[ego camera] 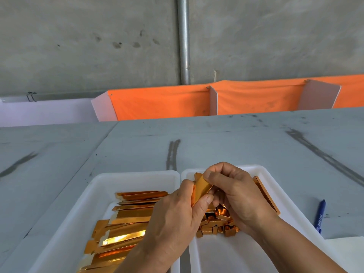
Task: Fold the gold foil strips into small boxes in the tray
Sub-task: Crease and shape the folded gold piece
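Gold foil strip (pixel 202 189): up in both hands at the middle of the frame, just above the gap between the two white trays. It looks partly creased already, more of a channel than a flat strip.
Left hand (pixel 173 217): comes in from the bottom centre and pinches the near end of the strip, with the thumb pressed on its shiny face.
Right hand (pixel 236 194): its fingers (pixel 216 174) are curled tight over the far end and bending it. Neither hand is loose.
Step in hand: mid-fold on one piece, I'd say. The sides look turned up and the ends aren't closed yet.
Next move: probably tucking the end flaps in square, then dropping it on the pile. Foil creases for good, so each fold has to land on its line.
Left tray (pixel 137 175): lower left, holding a stack of flat strips (pixel 126 219), and there are plenty left.
Right tray (pixel 262 170): lower right, with a heap of small folded boxes (pixel 216 223) under the hands. One long gold piece (pixel 266 194) leans along its right wall.
Worktop (pixel 236 138): grey-painted boards, scuffed, with dark smears. A blue pen (pixel 320 215) lies near the right tray, and a white sheet (pixel 344 253) sits at the bottom right corner.
Room: orange cloth (pixel 161 101) hangs behind the worktop, with white divider boards (pixel 213 100) in front of it. Above that is a bare concrete wall (pixel 78 36) with a metal pipe (pixel 183 40) running down it at top centre.
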